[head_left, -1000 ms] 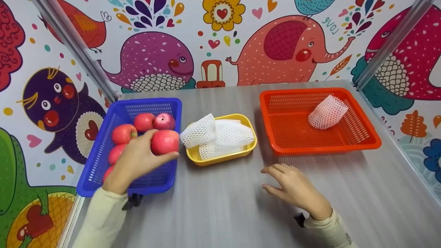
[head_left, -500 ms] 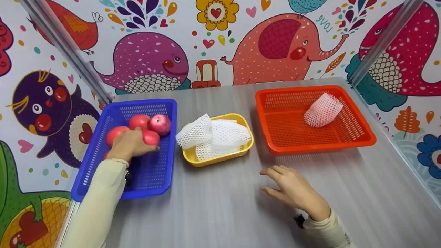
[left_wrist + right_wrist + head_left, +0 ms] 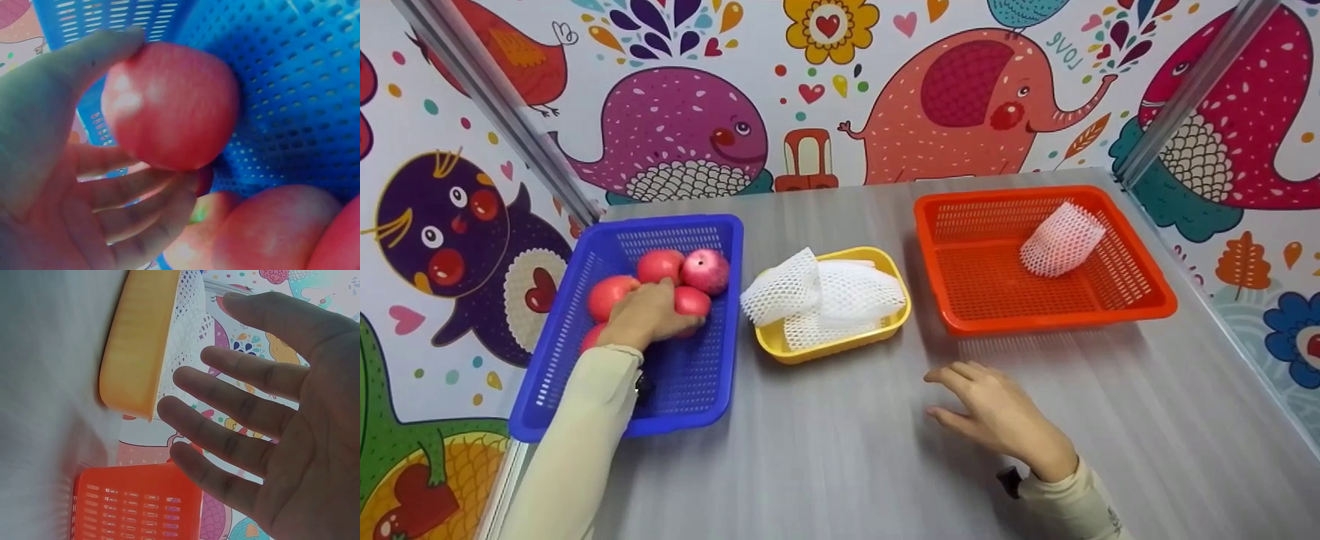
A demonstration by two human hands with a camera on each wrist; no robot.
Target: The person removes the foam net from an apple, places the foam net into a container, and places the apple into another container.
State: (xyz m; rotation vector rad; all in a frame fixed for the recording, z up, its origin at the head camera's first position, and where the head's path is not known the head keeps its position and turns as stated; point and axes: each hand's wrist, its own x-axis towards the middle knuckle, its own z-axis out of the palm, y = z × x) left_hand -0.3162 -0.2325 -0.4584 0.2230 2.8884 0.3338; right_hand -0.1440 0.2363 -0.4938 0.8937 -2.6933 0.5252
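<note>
Inside the blue basket (image 3: 682, 397), my left hand (image 3: 649, 311) grips a red apple (image 3: 691, 301). The left wrist view shows the thumb on one side of this apple (image 3: 171, 107) and the fingers (image 3: 146, 208) along the other. Several more red apples lie around the hand, one with a pale dotted end (image 3: 706, 271) at the back right. My right hand (image 3: 1005, 416) is held over the grey table in front of the red basket, holding nothing. Its fingers are spread and nearly straight in the right wrist view.
Between the baskets stands a yellow tray (image 3: 840, 350) with white foam net sleeves (image 3: 851, 292), one hanging over its left rim. The red basket (image 3: 997, 322) at right holds an apple-sized bundle in a foam net (image 3: 1063, 240). Patterned walls (image 3: 825, 97) enclose the table's back and sides.
My left hand has lowered the apple from above the blue basket down among the other apples, moving slightly left. The right hand stays in place. The head view has shifted a little.
</note>
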